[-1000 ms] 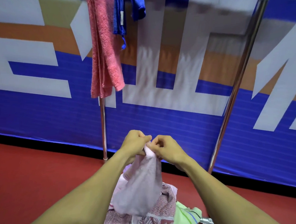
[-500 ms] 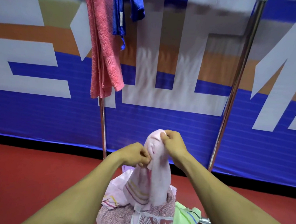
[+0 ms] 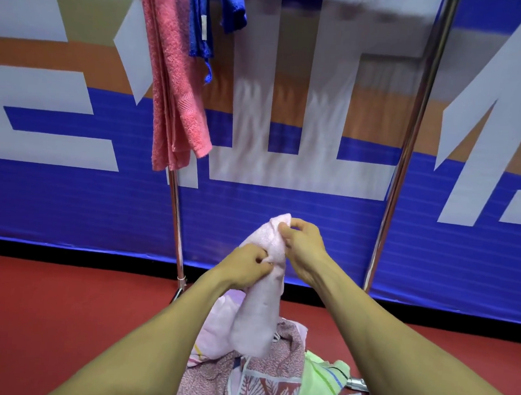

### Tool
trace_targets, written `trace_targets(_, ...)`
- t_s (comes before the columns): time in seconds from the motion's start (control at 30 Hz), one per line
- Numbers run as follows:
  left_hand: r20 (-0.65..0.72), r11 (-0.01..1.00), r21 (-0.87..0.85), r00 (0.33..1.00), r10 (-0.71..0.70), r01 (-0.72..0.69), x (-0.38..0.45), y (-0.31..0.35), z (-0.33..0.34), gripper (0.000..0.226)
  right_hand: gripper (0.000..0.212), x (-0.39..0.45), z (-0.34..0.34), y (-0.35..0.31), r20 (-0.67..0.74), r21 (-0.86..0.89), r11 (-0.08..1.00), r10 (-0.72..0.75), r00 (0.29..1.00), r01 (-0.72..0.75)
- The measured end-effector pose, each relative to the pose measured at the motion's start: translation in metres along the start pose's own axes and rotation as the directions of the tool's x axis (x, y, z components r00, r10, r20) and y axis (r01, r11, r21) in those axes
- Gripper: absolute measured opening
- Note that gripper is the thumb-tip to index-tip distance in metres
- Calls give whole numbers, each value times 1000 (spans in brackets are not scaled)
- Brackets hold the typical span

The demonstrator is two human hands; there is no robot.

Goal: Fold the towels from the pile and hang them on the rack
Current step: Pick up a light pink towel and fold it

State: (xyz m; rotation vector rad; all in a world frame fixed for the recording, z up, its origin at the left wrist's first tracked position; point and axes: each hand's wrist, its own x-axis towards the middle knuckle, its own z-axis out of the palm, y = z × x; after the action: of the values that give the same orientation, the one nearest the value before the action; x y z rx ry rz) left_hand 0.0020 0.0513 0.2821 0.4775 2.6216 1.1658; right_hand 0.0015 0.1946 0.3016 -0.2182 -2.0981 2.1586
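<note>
Pale pink terry cloth, the pink towel (image 3: 258, 307), hangs bunched in front of the person at the centre of the view, lifted above the pile (image 3: 242, 379) on the red floor (image 3: 47, 321). Its top end stands highest, and its lower end drapes down onto the pile.

Right hand (image 3: 303, 245): grip closed on the towel's top end, thumb and fingertips pinching the fabric. Left hand (image 3: 245, 268): lower and to the left, grip closed on the towel's left edge partway down, fingers curled into the cloth. The two hands are near each other, with the towel between them.

The pile lies at the near edge between the forearms. It holds a patterned pinkish cloth (image 3: 272, 390) with a leaf print, a light green towel (image 3: 321, 381) on the right, a pale piece with coloured stripes on the left, and a light blue piece at the lower right corner.

The rack (image 3: 409, 145) stands on the far side against a blue, white and orange banner (image 3: 70, 201). Two chrome uprights are visible, one left of centre and one to the right. A coral pink towel (image 3: 177, 85) hangs down at the left upright, with a dark blue towel (image 3: 209, 20) just beside it on the right. The rack's top bar is blurred. A metal part shows on the floor right of the pile; what it is cannot be told
</note>
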Motion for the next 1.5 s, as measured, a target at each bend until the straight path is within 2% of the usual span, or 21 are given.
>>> trace_targets(0.07, -84, 998, -48, 996, -42, 38, 2, 1, -3, 34, 17, -6, 1, -4, 84, -147, 988, -35, 996, 48)
trace_targets(0.13, -197, 972, -227, 974, -113, 67, 4, -1, -8, 29, 23, -11, 0, -3, 184, -295, 952, -27, 983, 81)
trace_targets(0.2, -287, 898, -435, 936, -206, 65, 8, -5, -14, 24, 41, -13, -2, 2, 255, -404, 913, 49, 966, 61)
trace_targets(0.27, -349, 825, -563, 893, -283, 42, 11, -9, -18, 24, 50, -14, -4, 5, 304, -530, 845, 115, 946, 67)
trace_targets(0.33, -370, 736, -677, 866, -337, -3, 12, -8, -22, 23, 43, -14, -5, 7, 353, -616, 773, 100, 930, 151)
trace_targets(0.4, -339, 686, -727, 883, -324, -28, 12, -6, -26, 22, 33, -14, -2, 7, 324, -625, 762, 56, 945, 169)
trace_targets(0.53, -230, 778, -628, 952, -201, 13, 0, 4, -23, 24, 39, -9, 4, 11, 165, -550, 832, 22, 986, 73)
trace_targets(0.6, -211, 815, -579, 960, -186, 31, -2, 6, -23, 31, 45, -7, 5, 11, 127, -495, 868, 33, 991, 35)
trace_targets(0.73, -226, 866, -498, 957, -181, 46, -4, 8, -27, 20, 39, 0, 0, 12, 51, -406, 913, 60, 997, -34)
trace_targets(0.8, -190, 884, -466, 970, -150, 45, -7, 8, -28, 31, 41, 6, -3, 11, -15, -327, 939, 108, 994, -107)
trace_targets(0.9, -17, 845, -534, 999, -33, 19, -10, 6, -31, 56, 38, 11, -9, 9, -78, -181, 966, 173, 982, -185)
trace_targets(0.97, 46, 882, -471, 997, 58, -29, -12, 5, -31, 68, 36, 12, -14, 8, -83, -115, 971, 200, 976, -209)
trace_targets(1.03, 7, 928, -362, 995, 99, -89, -12, 6, -29, 67, 36, 13, -17, 8, -49, -76, 972, 217, 975, -221)
trace_targets(1.1, -132, 943, -300, 985, 108, -143, -11, 8, -26, 56, 40, 12, -18, 9, 5, -118, 971, 212, 977, -210)
trace_targets(1.17, -265, 940, -292, 959, 98, -177, -8, 8, -25, 46, 41, 8, -16, 11, 34, -279, 947, 173, 984, -157)
trace_targets(1.27, -341, 939, -310, 939, 37, -150, -4, 5, -24, 29, 43, -1, -13, 12, 41, -638, 769, -16, 999, 38)
trace_targets(1.3, -360, 947, -297, 933, 9, -124, -2, 4, -23, 25, 47, -5, -10, 11, 40, -644, 760, -80, 996, 87)
trace_targets(1.33, -382, 955, -278, 924, -14, -101, -1, 3, -23, 20, 50, -9, -7, 7, 59, -571, 812, -103, 993, 118)
trace_targets(1.4, -442, 964, -260, 895, -62, -62, -1, 3, -23, 8, 51, -15, -1, 0, 189, -427, 892, -74, 979, 149)
trace_targets(1.47, -476, 967, -254, 875, -94, -34, -2, 4, -25, 6, 43, -17, 3, 2, 319, -503, 835, -61, 946, 223)
trace_targets(1.5, -481, 971, -236, 871, -99, -20, -2, 3, -26, 9, 30, -16, 4, 6, 326, -554, 791, -83, 942, 261)
